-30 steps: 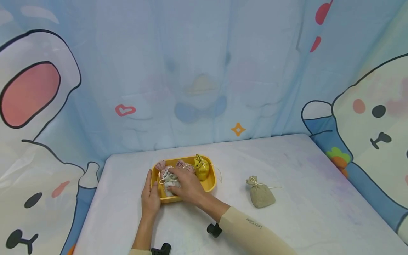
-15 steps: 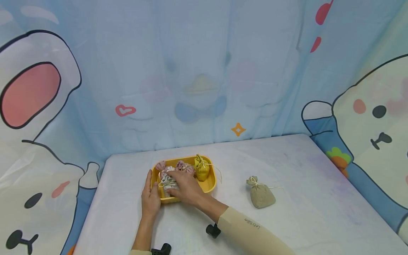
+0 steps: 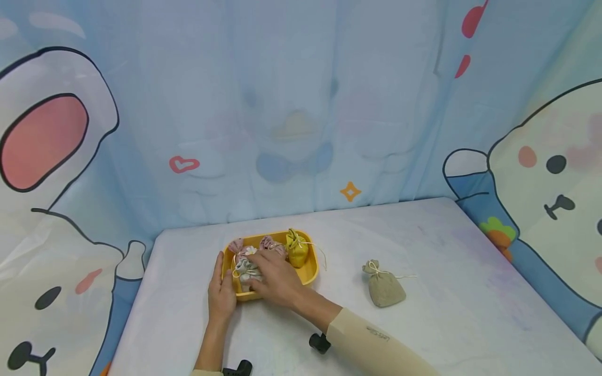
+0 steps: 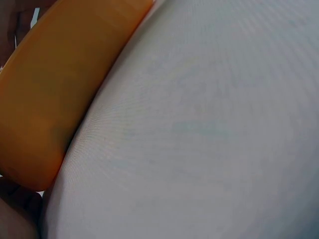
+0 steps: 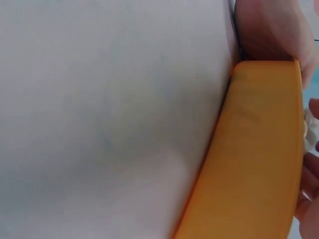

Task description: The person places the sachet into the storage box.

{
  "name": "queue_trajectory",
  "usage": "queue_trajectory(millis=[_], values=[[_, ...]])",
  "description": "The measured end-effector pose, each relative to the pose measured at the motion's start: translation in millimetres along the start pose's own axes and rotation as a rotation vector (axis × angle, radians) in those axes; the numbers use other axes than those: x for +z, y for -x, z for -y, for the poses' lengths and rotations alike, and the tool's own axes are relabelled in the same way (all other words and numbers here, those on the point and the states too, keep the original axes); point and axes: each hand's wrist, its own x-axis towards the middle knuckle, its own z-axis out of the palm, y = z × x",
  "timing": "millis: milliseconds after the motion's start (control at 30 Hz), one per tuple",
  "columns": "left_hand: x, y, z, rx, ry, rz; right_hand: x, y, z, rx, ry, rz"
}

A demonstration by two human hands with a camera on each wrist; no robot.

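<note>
A yellow tray (image 3: 309, 272) stands on the table, holding several small drawstring pouches. My left hand (image 3: 222, 292) grips its left wall near the front corner, fingers along the outside and thumb at the rim. My right hand (image 3: 278, 279) reaches over the front rim, with thumb and fingers spread around a whitish pouch (image 3: 245, 270), partly hidden under it. Behind lie a pink pouch (image 3: 236, 246) and a mauve pouch (image 3: 273, 244). A shiny yellow-green pouch (image 3: 297, 251) stands at the tray's right end. The tray wall (image 5: 259, 134) fills much of the right wrist view.
A beige drawstring pouch (image 3: 385, 288) lies on the white-covered table (image 3: 461, 303), to the right of the tray. Behind the table hangs a light blue curtain (image 3: 291, 104) printed with cartoon animals.
The whitish pouch sits lower and flatter in the tray than one second ago. My right hand has shifted only slightly. The tray and my left hand stay in place.
</note>
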Motion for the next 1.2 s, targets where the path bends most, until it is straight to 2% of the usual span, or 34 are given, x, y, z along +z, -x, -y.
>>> queue_trajectory(millis=[167, 333, 700, 867, 1200], values=[[0.4, 0.5, -0.8, 0.003, 0.013, 0.005, -10, 4, -7, -0.061, -0.049, -0.096], [1.5, 0.8, -1.2, 0.006, 0.01, 0.014, -21, 8, -15, -0.077, -0.112, -0.152], [1.3, 0.8, -1.1, -0.002, -0.001, 0.011, -40, 20, -43, -0.078, -0.076, -0.3], [0.9, 0.6, -2.0, 0.001, 0.004, 0.014, -52, 23, -60, -0.039, -0.061, -0.354], [1.3, 2.1, -2.4, -0.003, 0.011, 0.014, -73, 37, -92, 0.142, -0.031, -0.326]])
